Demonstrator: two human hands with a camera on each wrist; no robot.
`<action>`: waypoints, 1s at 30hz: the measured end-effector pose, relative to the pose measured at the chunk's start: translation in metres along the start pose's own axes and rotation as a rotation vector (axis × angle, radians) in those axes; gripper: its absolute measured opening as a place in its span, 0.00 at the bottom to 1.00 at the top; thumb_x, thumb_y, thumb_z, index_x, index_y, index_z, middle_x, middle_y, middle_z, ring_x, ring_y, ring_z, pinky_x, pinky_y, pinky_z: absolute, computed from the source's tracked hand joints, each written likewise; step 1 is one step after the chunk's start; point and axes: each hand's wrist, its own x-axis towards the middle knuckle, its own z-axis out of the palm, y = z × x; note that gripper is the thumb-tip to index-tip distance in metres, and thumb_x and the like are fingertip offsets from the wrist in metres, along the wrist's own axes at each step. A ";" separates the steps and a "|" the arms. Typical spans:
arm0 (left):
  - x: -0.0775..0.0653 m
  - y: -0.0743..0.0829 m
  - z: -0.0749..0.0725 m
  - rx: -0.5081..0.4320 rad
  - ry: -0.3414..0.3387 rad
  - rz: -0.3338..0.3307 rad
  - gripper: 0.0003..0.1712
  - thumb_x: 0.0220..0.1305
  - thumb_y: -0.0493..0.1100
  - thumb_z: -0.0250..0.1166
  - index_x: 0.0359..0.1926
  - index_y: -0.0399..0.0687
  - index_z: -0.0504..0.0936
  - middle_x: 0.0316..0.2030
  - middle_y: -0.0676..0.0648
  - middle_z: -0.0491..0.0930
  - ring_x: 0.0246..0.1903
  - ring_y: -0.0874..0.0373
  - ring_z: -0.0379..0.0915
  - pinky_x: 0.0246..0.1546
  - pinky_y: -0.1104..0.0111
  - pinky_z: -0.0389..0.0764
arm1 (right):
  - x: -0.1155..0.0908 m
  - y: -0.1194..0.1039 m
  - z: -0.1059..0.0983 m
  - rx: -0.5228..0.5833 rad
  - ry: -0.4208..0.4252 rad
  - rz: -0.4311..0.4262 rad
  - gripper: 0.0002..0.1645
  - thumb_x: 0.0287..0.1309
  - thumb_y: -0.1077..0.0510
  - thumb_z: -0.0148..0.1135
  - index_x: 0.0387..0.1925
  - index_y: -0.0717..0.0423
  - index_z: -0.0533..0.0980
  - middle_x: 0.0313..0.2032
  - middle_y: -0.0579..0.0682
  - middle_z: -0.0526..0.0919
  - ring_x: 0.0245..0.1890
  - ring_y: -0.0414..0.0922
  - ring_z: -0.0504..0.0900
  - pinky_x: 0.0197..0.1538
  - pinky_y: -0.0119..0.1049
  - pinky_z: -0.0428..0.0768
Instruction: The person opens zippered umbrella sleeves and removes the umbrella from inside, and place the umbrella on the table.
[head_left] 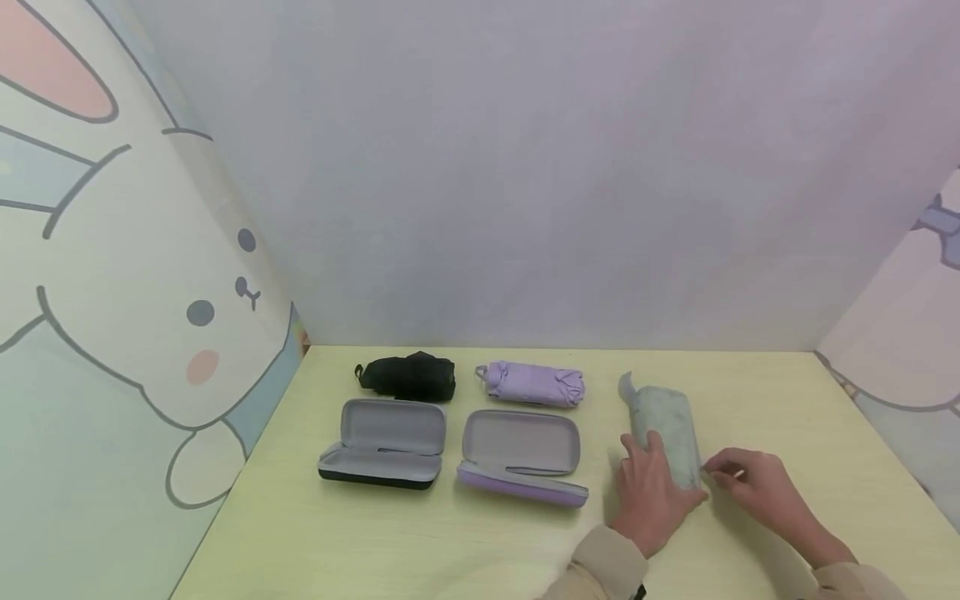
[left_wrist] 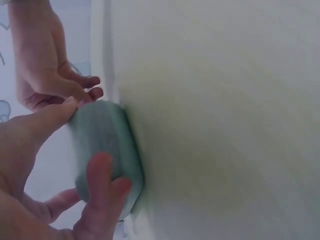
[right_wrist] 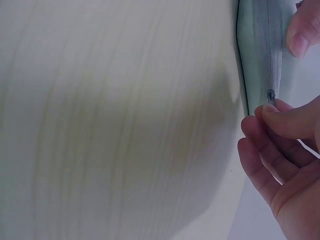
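Observation:
A pale green zippered case (head_left: 666, 417), closed over most of its length, lies on the right part of the table. My left hand (head_left: 648, 492) grips its near end, thumb at the edge and fingers over the top and side, as the left wrist view shows on the green case (left_wrist: 102, 130). At the case's right side is my right hand (head_left: 761, 487). In the right wrist view, its thumb and index finger pinch the zipper pull (right_wrist: 271, 97) at the end of the grey zipper (right_wrist: 270, 50). What the case holds is hidden.
Left of the hands, an open case with a purple base (head_left: 521, 485) and an open black case (head_left: 378, 467) show grey linings. Behind them lie a folded lavender umbrella (head_left: 532, 383) and a folded black umbrella (head_left: 412, 377). A wall backs the table (head_left: 360, 550).

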 end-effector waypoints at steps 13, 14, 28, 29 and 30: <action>0.011 0.004 -0.030 0.243 -0.155 0.185 0.28 0.39 0.59 0.75 0.42 0.61 0.74 0.40 0.52 0.67 0.37 0.61 0.63 0.25 0.70 0.67 | -0.003 0.000 -0.001 -0.013 0.002 0.022 0.16 0.37 0.77 0.67 0.23 0.52 0.81 0.23 0.44 0.83 0.23 0.29 0.75 0.23 0.29 0.75; 0.013 0.003 -0.033 0.258 -0.167 0.214 0.28 0.40 0.58 0.75 0.43 0.63 0.75 0.41 0.53 0.67 0.39 0.61 0.63 0.25 0.70 0.68 | -0.003 0.000 -0.001 -0.013 0.001 0.023 0.16 0.37 0.77 0.67 0.23 0.53 0.81 0.23 0.44 0.83 0.24 0.29 0.75 0.23 0.30 0.75; 0.043 0.003 -0.041 0.380 -0.276 0.534 0.28 0.53 0.43 0.69 0.53 0.78 0.77 0.54 0.60 0.69 0.49 0.64 0.61 0.34 0.73 0.72 | -0.006 -0.002 0.001 -0.014 0.009 0.009 0.17 0.38 0.77 0.66 0.25 0.53 0.81 0.25 0.46 0.84 0.25 0.32 0.78 0.24 0.30 0.76; 0.045 0.003 -0.040 0.386 -0.280 0.550 0.28 0.53 0.43 0.69 0.53 0.78 0.77 0.54 0.59 0.69 0.50 0.64 0.61 0.35 0.73 0.73 | -0.006 -0.002 0.001 -0.013 0.008 0.008 0.17 0.38 0.77 0.66 0.25 0.54 0.81 0.25 0.46 0.84 0.25 0.33 0.78 0.24 0.30 0.76; 0.047 0.002 -0.039 0.393 -0.280 0.565 0.28 0.53 0.43 0.69 0.54 0.78 0.77 0.55 0.59 0.69 0.50 0.64 0.61 0.37 0.72 0.73 | -0.006 -0.002 0.001 -0.012 0.009 0.006 0.17 0.38 0.77 0.66 0.25 0.54 0.81 0.25 0.46 0.84 0.25 0.34 0.79 0.24 0.30 0.76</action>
